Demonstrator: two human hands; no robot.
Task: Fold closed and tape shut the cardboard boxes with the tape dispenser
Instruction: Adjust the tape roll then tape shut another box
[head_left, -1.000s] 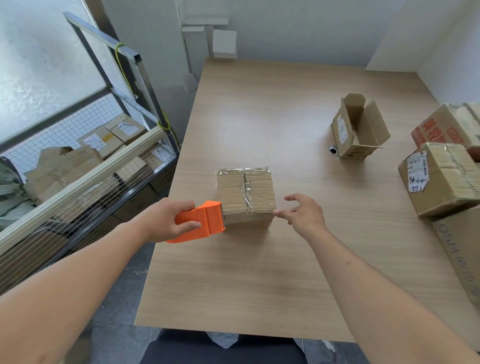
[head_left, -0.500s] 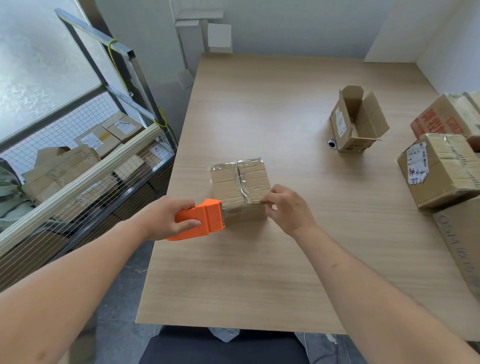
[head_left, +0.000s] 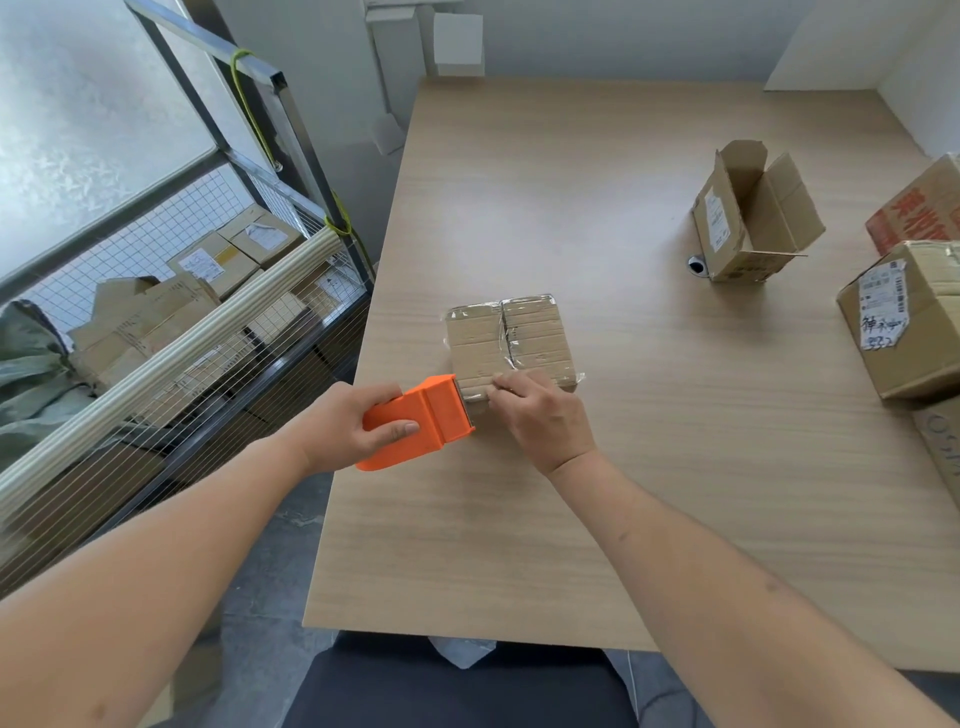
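- I see a long wooden table (head_left: 597, 519) filling most of the view, running from the near edge to the far wall.
- To its left stands a wire-mesh cart (head_left: 171, 332), loaded with cardboard boxes.
- At the right edge of the table sits a closed labelled box (head_left: 904, 317), with more boxes just behind and below it, cut off by the frame.
- Far right of centre stands an open box (head_left: 753, 213), its flaps up, well apart from my work.
- Near the middle-left of the table lies the small taped box (head_left: 511, 340), flaps folded shut, clear tape crossing its top.
- My left hand (head_left: 353, 423) wraps around the orange tape dispenser (head_left: 421, 421), fingers curled over its body, thumb along the near side; its front end touches the small box's near left corner.
- My right hand (head_left: 543, 415) rests at the box's near edge, fingers curled narrow, tips pressing or pinching tape there; I cannot tell which.
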